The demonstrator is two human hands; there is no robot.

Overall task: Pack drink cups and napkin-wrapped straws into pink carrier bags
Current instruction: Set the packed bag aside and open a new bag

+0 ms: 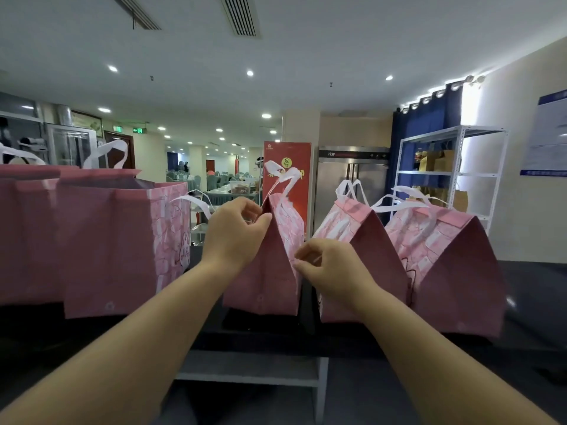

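Looking ahead through the head camera, I'm working on the middle bag [267, 271], standing on the dark counter [537, 286] at the centre of the frame. My left hand [236, 231] is reaching up just left of centre, thumb and fingers curled and pinching the bag's top edge where its two sides are meeting in a peak. Its white handles [283, 179] are sticking up above my fingers. My right hand [331, 268] is sitting lower, just right of centre, against the bag's right edge. Its thumb and forefinger are closing on a white scrap [314, 259]; I cannot tell what that scrap is, nor whether it belongs to the bag.

On the left of the frame two open bags [107, 240] are standing upright side by side, mouths wide, touching each other. On the right two closed bags [454, 265] are leaning, tops folded over, handles flopping, just beside the one I'm holding.

Behind them a red banner [288, 179] is standing at centre, a steel fridge [352, 185] right of it, then a blue curtain [426, 118] and a white shelf [448, 173] at the right.
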